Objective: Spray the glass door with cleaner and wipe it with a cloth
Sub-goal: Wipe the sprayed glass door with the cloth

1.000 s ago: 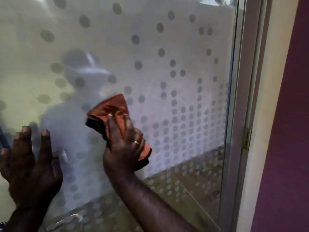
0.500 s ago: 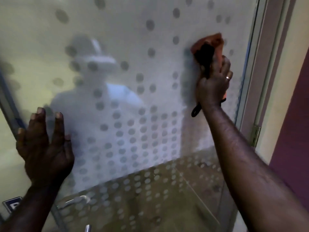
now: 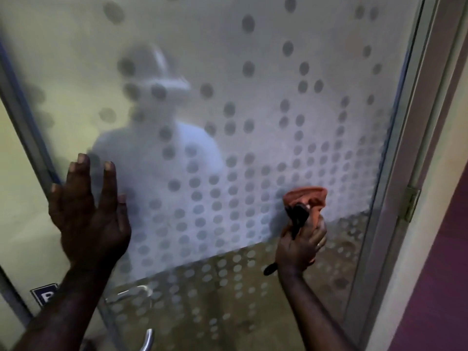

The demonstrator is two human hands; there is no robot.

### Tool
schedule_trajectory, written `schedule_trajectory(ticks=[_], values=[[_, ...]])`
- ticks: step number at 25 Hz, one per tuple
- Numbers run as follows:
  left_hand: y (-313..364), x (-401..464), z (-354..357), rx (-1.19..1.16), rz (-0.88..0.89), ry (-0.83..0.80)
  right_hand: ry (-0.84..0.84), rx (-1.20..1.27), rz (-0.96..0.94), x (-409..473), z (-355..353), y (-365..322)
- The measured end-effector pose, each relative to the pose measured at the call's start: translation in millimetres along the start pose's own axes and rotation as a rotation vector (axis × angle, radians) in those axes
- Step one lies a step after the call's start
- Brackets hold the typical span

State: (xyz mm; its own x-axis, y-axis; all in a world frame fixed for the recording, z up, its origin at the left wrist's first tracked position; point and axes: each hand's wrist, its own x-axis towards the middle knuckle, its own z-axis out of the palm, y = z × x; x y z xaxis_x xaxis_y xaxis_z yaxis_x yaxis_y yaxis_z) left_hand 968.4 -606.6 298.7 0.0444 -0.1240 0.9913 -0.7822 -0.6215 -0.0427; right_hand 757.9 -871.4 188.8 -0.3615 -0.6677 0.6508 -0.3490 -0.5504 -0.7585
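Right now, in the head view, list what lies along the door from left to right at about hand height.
Left door frame → left hand, spread open against the frosted glass door → orange cloth bunched in the right hand → right door frame → brass hinge → purple wall.

To the right we see a metal frame (image 3: 415, 138) with a brass hinge (image 3: 411, 203) on it. Beside the frame stands a cream wall (image 3: 440, 173), and further right a purple wall (image 3: 445, 287). At the left edge there is a pale yellow-green wall (image 3: 17, 198), and low on it a small dark blue sign (image 3: 45, 295) with white letters, partly hidden. The light is soft and dim.
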Motion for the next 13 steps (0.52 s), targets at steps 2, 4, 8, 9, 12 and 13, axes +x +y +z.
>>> schedule_trajectory(ticks=[2, 4, 8, 9, 12, 13], values=[[3.6, 1.6, -5.2, -0.002, 0.004, -0.02, -0.054, 0.013, 0.045, -37.5, -1.4, -11.7], [5.5, 1.6, -6.8, 0.013, 0.021, -0.018, -0.137, 0.044, 0.126, -66.8, -4.6, -33.4], [5.8, 1.7, -6.1, 0.002, 0.034, -0.001, -0.246, 0.133, 0.199, -103.8, -7.4, -81.7], [5.4, 1.6, -5.8, 0.014, 0.036, -0.002, -0.237, 0.159, 0.205, -109.1, -7.1, -93.6], [4.6, 2.0, -7.6, 0.048, 0.049, 0.003, -0.2, 0.229, 0.196, -118.8, -6.9, -124.3], [5.3, 2.3, -8.5, 0.04, 0.043, -0.005, -0.215, 0.255, 0.187, -122.3, -8.5, -135.3]])
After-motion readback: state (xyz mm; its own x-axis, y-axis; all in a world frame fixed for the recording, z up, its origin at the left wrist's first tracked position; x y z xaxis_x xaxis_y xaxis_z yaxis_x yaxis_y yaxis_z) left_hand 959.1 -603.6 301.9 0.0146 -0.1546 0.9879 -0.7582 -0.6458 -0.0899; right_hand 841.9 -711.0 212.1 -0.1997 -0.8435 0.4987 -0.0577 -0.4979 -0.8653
